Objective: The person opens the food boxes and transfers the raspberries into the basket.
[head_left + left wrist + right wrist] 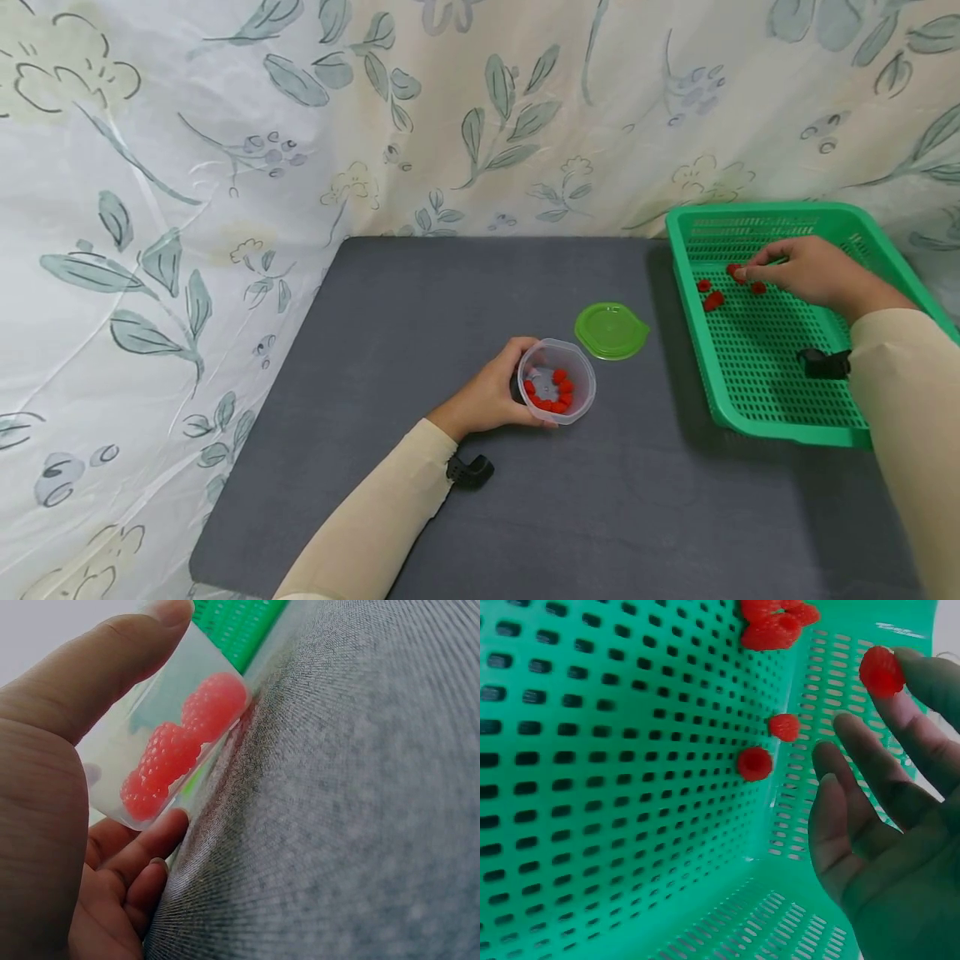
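My left hand (491, 390) grips a clear plastic tub (586, 390) on the dark tabletop, thumb on the near side. Several red raspberries (558, 407) lie in the bottom of the tub; the left wrist view shows them through its wall. Over at the right, my right hand (821, 273) reaches into a green plastic basket (780, 400). Between thumb and finger it pinches one raspberry (880, 672), held off the basket floor. Other raspberries (754, 763) lie in the basket near its far left part, apart from the hand.
A green lid (611, 332) lies flat on the dark table (420, 317), between tub and basket. The basket's raised walls stand around the right hand. A floral-patterned cloth (225, 150) hangs behind and to the left of the table.
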`<state>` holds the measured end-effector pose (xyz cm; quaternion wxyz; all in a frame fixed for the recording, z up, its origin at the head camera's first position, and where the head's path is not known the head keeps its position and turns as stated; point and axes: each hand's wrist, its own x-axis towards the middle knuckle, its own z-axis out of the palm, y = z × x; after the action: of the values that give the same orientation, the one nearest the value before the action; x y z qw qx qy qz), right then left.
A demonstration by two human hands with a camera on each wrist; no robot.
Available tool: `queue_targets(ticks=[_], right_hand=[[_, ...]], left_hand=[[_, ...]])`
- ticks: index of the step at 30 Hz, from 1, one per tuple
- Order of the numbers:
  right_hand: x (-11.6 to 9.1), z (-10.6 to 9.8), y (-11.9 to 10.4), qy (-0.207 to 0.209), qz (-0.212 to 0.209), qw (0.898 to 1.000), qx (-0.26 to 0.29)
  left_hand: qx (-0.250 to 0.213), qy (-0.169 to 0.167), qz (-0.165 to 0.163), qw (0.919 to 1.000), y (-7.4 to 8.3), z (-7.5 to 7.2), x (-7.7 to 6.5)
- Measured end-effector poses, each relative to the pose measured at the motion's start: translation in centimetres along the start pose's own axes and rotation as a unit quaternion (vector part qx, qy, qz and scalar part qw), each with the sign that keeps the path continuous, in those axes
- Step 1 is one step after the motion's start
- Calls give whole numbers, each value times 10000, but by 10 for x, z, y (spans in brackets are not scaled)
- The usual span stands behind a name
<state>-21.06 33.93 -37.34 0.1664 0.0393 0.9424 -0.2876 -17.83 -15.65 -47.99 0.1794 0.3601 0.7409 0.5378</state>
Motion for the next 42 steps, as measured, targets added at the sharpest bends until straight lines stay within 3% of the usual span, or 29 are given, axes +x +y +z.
queue_targets(ticks=[8, 23, 33, 42], right_hand=[[-8, 6, 6, 171, 44, 9998, 42], [-30, 3, -12, 505, -82, 9984, 229], [-48, 1, -26, 1166, -163, 9916, 538], [-69, 7, -57, 1614, -819, 9786, 981]], left_hand=[[37, -57, 79, 9999, 0, -2, -7], [-37, -85, 146, 9999, 0, 0, -8], [-73, -81, 59, 9999, 1, 0, -9], [-162, -39, 79, 9998, -1, 0, -8]])
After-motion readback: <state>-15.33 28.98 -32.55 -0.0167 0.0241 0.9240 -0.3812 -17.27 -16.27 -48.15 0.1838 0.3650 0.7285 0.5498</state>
